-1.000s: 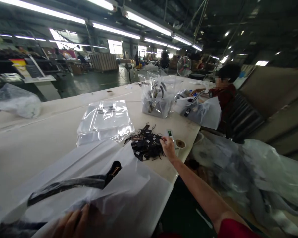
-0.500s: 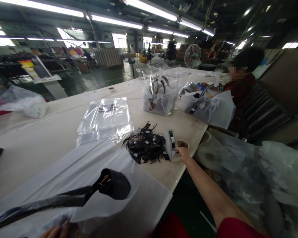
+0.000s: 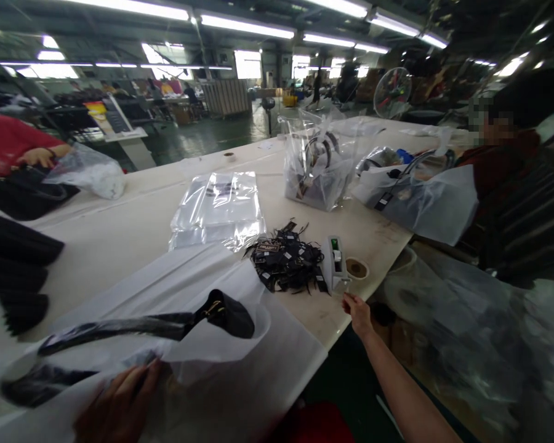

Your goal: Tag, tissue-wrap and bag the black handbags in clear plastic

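Note:
My left hand presses its bent fingers onto the white wrapping sheet at the lower left. Wrapped in that sheet lies a black handbag, mostly hidden. Its dark handles are covered in clear film, and a black flap with gold-coloured hardware sticks out. At the table's right edge my right hand is pinched closed just in front of a grey tape dispenser. A faint clear strip of tape shows at the fingertips. Left of the dispenser is a heap of black hang tags.
A tape roll lies beside the dispenser. Clear plastic bags are stacked beyond the tags. Bagged handbags stand farther back near a seated person on the right. Black bags and another person's hand are at left.
My right hand has drawn back slightly from the dispenser's front end. My left hand has come further into view on the wrapping. The view has swung left, showing the co-worker's arm and black bags.

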`<state>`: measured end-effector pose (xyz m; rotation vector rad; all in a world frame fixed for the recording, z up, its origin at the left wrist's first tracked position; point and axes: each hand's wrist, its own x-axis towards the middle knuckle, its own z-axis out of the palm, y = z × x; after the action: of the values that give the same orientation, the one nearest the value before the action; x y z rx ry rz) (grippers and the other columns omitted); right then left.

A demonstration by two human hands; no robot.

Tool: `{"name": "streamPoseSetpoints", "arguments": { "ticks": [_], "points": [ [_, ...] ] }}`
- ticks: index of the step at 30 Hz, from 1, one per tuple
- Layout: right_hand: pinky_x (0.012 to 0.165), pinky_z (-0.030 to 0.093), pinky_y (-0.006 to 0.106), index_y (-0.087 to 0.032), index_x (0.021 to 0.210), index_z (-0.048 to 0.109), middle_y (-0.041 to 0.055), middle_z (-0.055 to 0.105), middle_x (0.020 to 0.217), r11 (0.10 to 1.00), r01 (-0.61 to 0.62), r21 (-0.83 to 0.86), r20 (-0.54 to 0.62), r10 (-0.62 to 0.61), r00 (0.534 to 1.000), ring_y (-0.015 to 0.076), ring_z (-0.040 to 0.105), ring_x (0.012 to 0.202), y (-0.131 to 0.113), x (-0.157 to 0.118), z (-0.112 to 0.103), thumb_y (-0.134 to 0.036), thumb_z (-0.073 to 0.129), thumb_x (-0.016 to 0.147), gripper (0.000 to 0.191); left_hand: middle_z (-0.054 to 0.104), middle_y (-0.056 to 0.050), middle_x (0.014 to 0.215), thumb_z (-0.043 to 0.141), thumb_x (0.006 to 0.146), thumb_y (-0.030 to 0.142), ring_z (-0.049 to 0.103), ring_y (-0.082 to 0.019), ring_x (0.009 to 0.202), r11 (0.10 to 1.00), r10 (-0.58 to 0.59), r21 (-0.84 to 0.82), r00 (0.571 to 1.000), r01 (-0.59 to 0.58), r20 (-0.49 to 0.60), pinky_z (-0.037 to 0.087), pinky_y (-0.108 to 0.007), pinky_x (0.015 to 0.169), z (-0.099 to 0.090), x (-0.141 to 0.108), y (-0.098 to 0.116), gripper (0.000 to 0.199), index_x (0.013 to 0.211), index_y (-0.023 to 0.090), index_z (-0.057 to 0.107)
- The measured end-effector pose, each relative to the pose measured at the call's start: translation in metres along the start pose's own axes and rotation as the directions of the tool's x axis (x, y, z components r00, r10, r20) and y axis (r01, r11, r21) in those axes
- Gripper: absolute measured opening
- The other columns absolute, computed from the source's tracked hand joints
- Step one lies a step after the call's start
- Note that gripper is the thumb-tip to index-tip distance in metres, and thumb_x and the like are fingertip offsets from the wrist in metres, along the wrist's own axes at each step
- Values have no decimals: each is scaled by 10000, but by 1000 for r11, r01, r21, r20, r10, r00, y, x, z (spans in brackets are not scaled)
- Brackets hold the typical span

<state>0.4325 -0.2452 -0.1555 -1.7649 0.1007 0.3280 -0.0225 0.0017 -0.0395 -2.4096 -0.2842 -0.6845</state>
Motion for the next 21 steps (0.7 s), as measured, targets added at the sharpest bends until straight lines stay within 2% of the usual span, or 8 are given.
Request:
{"name": "streamPoseSetpoints", "arguments": {
  "ticks": [5,7,9,11,13,15,17,21],
  "points": [
    [577,427,370,-234,417,473,68,511,458,961,-33,-275,71,54,996,263,576,620,-12,-11,-14,-312,526,545,158,662,-81,1002,471,853,63,597,-197,1003,989,-134,65,991,133,13,350,-356,988,-16,16,16,423,1258,184,490],
    [579,423,374,-249,391,501,72,537,483,935,26,-353,192,45,980,279,584,650,-10,-40,-11,-300,541,547,169,656,-89,1029,456,868,76,585,-195,1025,986,-156,69,987,153,32,338,-358,991,-16,17,20,337,1184,153,545],
    [590,433,356,-256,447,585,53,587,548,922,133,-363,422,35,906,257,584,635,-7,-92,1,-329,590,545,122,648,-95,1048,461,872,78,575,-196,1044,983,-169,77,984,165,48,342,-351,976,-15,15,22,307,1157,129,561],
    [601,433,336,-233,560,641,30,584,570,919,273,-286,757,42,652,219,560,598,-9,-161,22,-420,606,599,194,644,-99,1047,466,874,80,570,-197,1050,983,-172,78,984,168,43,351,-347,961,-16,14,24,295,1150,110,566],
    [570,413,293,-209,650,632,5,553,581,956,266,-126,922,14,387,164,513,563,-21,-231,51,-476,576,689,276,643,-101,1041,456,884,93,566,-198,1049,984,-166,65,986,164,24,358,-345,955,-19,14,24,281,1141,98,571],
    [566,393,259,-192,715,616,-10,525,591,977,211,10,966,-64,251,130,478,568,-44,-287,84,-471,556,743,287,641,-97,1049,430,894,91,557,-198,1060,987,-153,45,988,153,11,368,-336,944,-21,14,24,283,1139,93,571],
    [559,380,243,-181,749,597,-15,512,607,982,144,122,956,-155,249,114,459,571,-70,-321,117,-472,567,747,292,634,-102,1070,404,900,86,545,-195,1077,988,-154,26,988,154,5,387,-317,913,-23,13,24,294,1147,80,563],
    [487,330,231,-173,666,547,-34,453,539,965,170,200,860,-256,442,94,382,497,-97,-338,171,-504,560,736,339,631,-116,1082,401,899,85,537,-202,1095,987,-160,-36,986,159,-36,417,-293,853,-21,6,23,283,1127,52,565]
  ]
}}
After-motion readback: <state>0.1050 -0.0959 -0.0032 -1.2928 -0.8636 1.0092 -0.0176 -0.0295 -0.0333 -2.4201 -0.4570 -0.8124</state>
